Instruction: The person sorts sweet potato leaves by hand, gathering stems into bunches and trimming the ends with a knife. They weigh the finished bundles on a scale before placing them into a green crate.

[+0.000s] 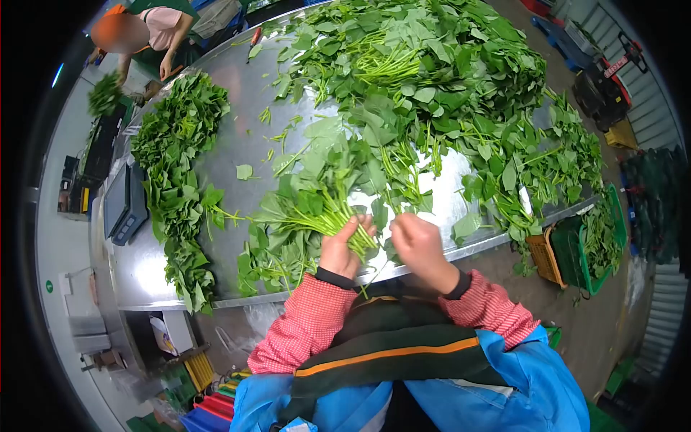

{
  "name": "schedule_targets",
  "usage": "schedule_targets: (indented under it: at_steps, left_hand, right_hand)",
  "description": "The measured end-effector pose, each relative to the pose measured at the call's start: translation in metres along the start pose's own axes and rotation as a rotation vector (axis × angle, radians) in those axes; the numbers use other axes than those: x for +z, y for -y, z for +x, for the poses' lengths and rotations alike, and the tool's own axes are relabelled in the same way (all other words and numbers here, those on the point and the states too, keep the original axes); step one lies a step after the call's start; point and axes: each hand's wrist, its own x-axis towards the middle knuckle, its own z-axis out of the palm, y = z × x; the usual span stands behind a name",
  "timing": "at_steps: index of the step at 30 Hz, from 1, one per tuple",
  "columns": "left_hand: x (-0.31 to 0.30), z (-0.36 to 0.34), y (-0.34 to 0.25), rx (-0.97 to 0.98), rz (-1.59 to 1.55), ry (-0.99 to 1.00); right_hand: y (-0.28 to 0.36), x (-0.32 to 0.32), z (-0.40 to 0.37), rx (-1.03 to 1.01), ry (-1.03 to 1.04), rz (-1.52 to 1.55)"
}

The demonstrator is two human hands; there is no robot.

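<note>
My left hand (344, 246) is closed round the stems of a bunch of leafy greens (320, 212); its leaves point away from me over the metal table. Just to the right, my right hand (419, 248) is closed with the fingertips pinched together. Thin stems and leaves lie close to those fingers, but what they grip is hidden. Under and left of the bunch are more loose leaves (277, 263). Beyond my hands a big heap of leafy greens (446, 65) covers the far side of the table (237, 144).
A row of greens (176, 187) lines the table's left side, beside a scale (126, 205). At the far left a person in an orange cap (111, 29) holds a bunch. A red-handled knife (255, 39) lies at the far edge. Green crates (586, 252) stand at right.
</note>
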Motion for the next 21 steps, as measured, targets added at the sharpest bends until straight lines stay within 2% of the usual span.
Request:
schedule_targets:
  at_steps: [1, 2, 3, 4, 6, 8, 9, 12, 13, 16, 17, 18, 20, 21]
  left_hand:
    - [-0.008, 0.004, -0.003, 0.039, -0.007, 0.011]
    - [-0.003, -0.002, -0.013, 0.084, 0.001, 0.022]
    - [-0.002, -0.007, -0.02, 0.12, 0.023, 0.037]
    - [0.0, -0.012, -0.027, 0.154, 0.046, 0.054]
    - [0.004, -0.02, -0.033, 0.204, 0.082, 0.089]
    - [-0.011, -0.009, -0.031, 0.213, 0.111, 0.058]
    - [-0.022, -0.004, -0.03, 0.129, 0.094, 0.051]
    - [-0.038, 0.006, -0.025, -0.08, 0.039, 0.025]
    - [-0.039, 0.006, -0.023, -0.122, 0.017, 0.011]
    - [-0.038, 0.006, -0.03, -0.244, -0.019, 0.065]
    - [-0.04, 0.006, -0.034, -0.262, -0.026, 0.1]
    - [-0.042, 0.005, -0.038, -0.28, -0.036, 0.13]
    - [-0.039, 0.0, -0.045, -0.197, -0.06, 0.077]
    - [-0.034, -0.002, -0.049, -0.134, -0.076, 0.092]
  right_hand:
    - [-0.002, -0.008, 0.001, -0.022, -0.129, 0.048]
    - [-0.009, -0.018, 0.003, 0.098, -0.259, 0.163]
    - [-0.019, -0.039, 0.011, 0.272, -0.292, 0.333]
    - [-0.048, -0.059, 0.019, 0.532, -0.261, 0.532]
    - [-0.092, -0.059, 0.023, 0.473, -0.132, 0.11]
    - [-0.074, -0.058, 0.02, 0.333, 0.178, -0.181]
    - [-0.067, -0.053, 0.025, 0.256, 0.171, -0.217]
    - [-0.065, -0.034, 0.055, 0.313, 0.108, -0.399]
    - [-0.071, -0.027, 0.064, 0.369, 0.188, -0.549]
    - [-0.088, -0.011, 0.067, 0.42, 0.429, -0.49]
    - [-0.084, -0.014, 0.068, 0.395, 0.366, -0.454]
    - [-0.081, -0.019, 0.072, 0.403, 0.285, -0.176]
    - [-0.065, -0.038, 0.077, 0.417, 0.105, 0.382]
    - [-0.048, -0.055, 0.083, 0.594, 0.127, 0.54]
